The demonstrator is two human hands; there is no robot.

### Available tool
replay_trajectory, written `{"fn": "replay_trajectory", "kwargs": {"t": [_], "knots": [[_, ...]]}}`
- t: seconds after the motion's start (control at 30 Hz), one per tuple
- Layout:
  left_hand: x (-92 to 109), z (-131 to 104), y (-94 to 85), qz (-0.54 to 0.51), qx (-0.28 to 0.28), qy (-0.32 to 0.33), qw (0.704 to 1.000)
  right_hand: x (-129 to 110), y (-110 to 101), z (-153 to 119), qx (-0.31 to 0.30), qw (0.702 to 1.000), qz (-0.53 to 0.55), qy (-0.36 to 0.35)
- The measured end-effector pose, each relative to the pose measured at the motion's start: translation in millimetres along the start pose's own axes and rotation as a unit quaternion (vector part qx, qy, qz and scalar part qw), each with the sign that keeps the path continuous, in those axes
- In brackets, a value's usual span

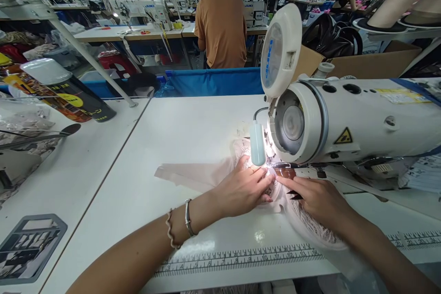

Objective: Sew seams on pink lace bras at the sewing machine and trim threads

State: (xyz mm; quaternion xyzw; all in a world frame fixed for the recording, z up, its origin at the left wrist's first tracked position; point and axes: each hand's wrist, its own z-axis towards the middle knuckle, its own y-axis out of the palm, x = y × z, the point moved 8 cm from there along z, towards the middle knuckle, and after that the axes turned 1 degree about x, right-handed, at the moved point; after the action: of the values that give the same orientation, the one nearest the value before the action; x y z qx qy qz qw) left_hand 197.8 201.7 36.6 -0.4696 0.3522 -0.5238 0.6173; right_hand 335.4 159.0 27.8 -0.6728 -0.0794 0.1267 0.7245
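Pale pink lace fabric (241, 148) lies under the head of a white sewing machine (365, 121), lit by a lamp by the needle area. My left hand (243, 188) rests on the fabric just left of the needle area, fingers close together and bent onto it. From the right, my right hand (320, 200) reaches in with its index fingertip touching the fabric. Two dark pointed tips, apparently of thread snips (295, 195), stick out from under its curled fingers. A gathered lace strip (315, 227) trails beneath my right wrist. The needle itself is hidden.
A ruler strip (241, 259) runs along the table's front edge. Leaning at left is a black spray can (82, 96), near a slanted white pole (89, 55). A blue cloth barrier (213, 82) borders the far edge; a seated person (220, 23) is beyond it.
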Motion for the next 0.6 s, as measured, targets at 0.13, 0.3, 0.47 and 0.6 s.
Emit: {"fn": "replay_trajectory", "kwargs": {"t": [0.13,0.3,0.47,0.6], "knots": [[-6,2,-0.5,-0.021,-0.016,-0.011,1.0,5,7,7,-0.038,0.999,0.006,0.035],[-18,3,1.7,-0.037,-0.033,-0.037,0.998,8,10,15,-0.038,0.998,0.013,0.051],[-25,3,3.9,-0.019,-0.037,-0.054,0.998,11,12,20,-0.04,0.997,0.01,0.071],[-12,1,1.6,0.04,0.01,-0.026,0.999,19,17,17,-0.024,0.996,0.027,0.086]]}}
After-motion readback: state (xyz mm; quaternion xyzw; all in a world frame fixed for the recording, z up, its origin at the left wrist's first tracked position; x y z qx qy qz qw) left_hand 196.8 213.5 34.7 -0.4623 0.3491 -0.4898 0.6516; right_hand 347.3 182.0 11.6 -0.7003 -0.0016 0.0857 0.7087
